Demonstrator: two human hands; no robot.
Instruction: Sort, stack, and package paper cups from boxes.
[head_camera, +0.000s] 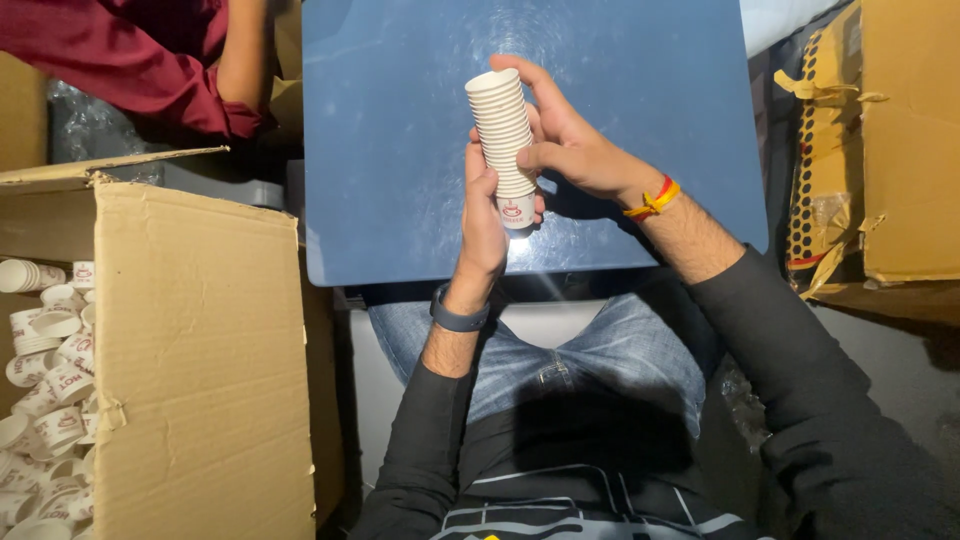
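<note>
Many loose paper cups (45, 400) lay unstacked in the cardboard box (200, 350). Over the blue surface (400, 150), the left hand (484, 225) and right hand (570, 140) gripped a nested cup stack (503, 135), fingers closed round it.

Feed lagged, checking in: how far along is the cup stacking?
Done: one nested stack of paper cups is built. In hand: both the left hand and right hand hold it over the blue table. Left: many loose cups remain in the cardboard box.
</note>
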